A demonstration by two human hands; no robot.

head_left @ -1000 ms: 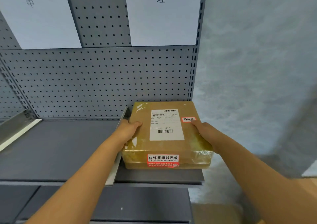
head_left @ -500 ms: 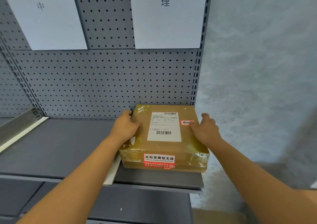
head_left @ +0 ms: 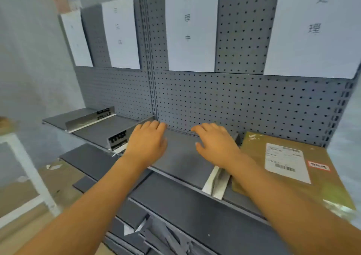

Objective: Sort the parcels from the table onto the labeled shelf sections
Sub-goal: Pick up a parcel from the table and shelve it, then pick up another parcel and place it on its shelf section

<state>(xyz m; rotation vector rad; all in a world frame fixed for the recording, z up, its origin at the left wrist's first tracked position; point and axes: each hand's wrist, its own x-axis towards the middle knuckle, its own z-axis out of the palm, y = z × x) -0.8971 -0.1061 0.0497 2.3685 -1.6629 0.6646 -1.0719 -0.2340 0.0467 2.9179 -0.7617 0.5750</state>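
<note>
Neither hand holds anything: left hand (head_left: 146, 143) and right hand (head_left: 216, 143) hover palm-down, fingers loosely spread, over the grey metal shelf (head_left: 181, 161). Flat brown cardboard parcel (head_left: 277, 168) with white shipping label lies in the rightmost section, beyond the slanted metal divider (head_left: 215, 184).
</note>
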